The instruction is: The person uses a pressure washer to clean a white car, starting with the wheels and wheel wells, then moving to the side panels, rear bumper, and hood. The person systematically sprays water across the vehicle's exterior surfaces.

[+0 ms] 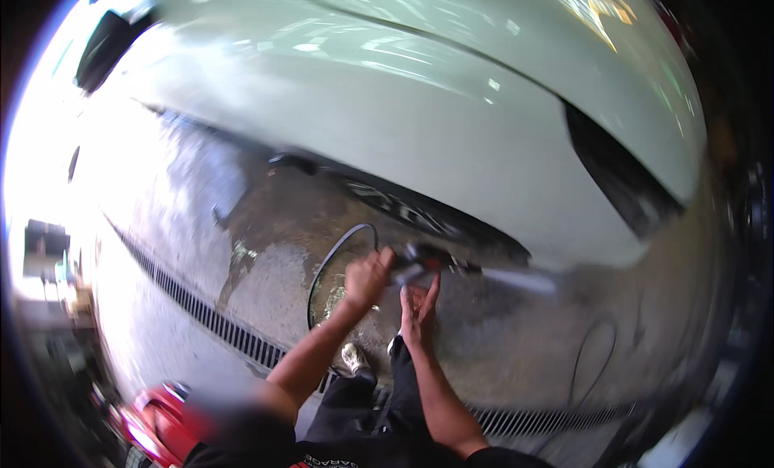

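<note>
A dark pressure washer gun (427,260) is level in front of me, its nozzle pointing right, and a white jet of water (520,280) leaves it. My left hand (368,278) is closed round the rear grip, where a black hose (325,266) loops down to the floor. My right hand (419,311) cups the gun from below, thumb and fingers up against its underside; motion blur hides the exact contact. Beyond the gun stands a pale car (451,129), its side wet and shiny, with a dark wheel (395,208) below. The spray passes close to the lower bodywork.
A slotted floor drain (193,307) runs across the wet concrete floor (274,274), continuing at lower right. A thin hose (592,363) lies in a loop on the right. Something red and shiny (157,424) stands at lower left. My shoe (353,357) is beside the drain.
</note>
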`<state>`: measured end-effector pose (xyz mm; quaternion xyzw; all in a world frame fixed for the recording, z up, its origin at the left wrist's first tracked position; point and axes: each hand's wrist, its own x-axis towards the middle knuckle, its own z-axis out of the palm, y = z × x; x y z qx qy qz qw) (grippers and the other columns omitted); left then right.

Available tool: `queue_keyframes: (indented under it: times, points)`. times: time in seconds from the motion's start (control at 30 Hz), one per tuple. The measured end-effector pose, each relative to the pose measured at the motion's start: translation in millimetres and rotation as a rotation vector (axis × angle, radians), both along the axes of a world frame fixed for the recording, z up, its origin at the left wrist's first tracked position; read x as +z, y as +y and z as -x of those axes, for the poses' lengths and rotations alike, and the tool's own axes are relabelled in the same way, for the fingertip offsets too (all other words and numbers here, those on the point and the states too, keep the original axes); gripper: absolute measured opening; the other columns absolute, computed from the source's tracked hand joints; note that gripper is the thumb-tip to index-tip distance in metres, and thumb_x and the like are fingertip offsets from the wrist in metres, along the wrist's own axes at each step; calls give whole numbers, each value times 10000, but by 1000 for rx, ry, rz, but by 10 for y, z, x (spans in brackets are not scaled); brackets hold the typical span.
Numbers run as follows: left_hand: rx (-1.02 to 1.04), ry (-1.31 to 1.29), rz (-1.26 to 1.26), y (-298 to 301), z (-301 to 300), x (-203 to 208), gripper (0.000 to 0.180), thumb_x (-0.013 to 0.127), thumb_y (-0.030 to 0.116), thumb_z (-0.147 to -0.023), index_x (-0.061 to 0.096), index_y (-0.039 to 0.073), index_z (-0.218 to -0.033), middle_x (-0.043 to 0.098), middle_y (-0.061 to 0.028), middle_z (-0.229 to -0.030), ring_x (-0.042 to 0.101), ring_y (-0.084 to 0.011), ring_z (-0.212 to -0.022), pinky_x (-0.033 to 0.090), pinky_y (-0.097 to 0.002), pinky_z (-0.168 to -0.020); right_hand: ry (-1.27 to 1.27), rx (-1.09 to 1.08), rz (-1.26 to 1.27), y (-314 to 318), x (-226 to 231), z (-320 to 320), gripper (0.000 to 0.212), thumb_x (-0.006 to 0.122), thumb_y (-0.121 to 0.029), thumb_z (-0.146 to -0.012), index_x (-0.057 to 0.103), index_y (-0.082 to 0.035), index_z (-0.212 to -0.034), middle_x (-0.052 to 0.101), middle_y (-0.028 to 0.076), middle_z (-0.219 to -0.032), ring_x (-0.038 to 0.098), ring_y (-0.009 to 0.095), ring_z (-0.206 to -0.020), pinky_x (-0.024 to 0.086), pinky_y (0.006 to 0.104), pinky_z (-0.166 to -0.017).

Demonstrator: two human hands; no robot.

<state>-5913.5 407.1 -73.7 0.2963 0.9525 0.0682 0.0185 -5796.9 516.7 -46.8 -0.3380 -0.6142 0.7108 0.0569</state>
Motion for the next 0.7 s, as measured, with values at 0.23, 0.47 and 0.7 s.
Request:
queue_keyframes:
  times: [0.23, 0.47, 0.7]
  points:
    - [319, -293, -311, -750, -1460, 452, 481, 679, 253, -866, 552, 48, -1282, 629, -112, -971, 681, -304, -871, 515, -424, -776, -97, -16, -151, -1136, 129, 9, 906, 683, -193, -944, 99, 37, -1597, 444, 331, -1450, 546, 412, -1272, 421, 458, -1092]
    - [478, -48, -922, -1685, -2521, 1107, 1042, 929, 379, -686, 375, 99, -1523, 501, -187, -1395, 499, -371, -1336, 391, -522, -1120, 5, 423, -86, -1292, 1938, -256, 316, 673, -171, -993, 498, -52, -1228, 545, 7, -716, 514, 84, -504, 476, 272, -426]
    - [244, -469, -200, -3161, -2644, -27, 202, 732, 273, -822, 749, 136, -969, 743, -94, -883, 728, -337, -900, 567, -477, -832, 13, 583, -436, -1251, 3708, -576, 242, 733, -242, -952, 611, -35, -978, 589, 37, -689, 564, 120, -482, 502, 308, -423]
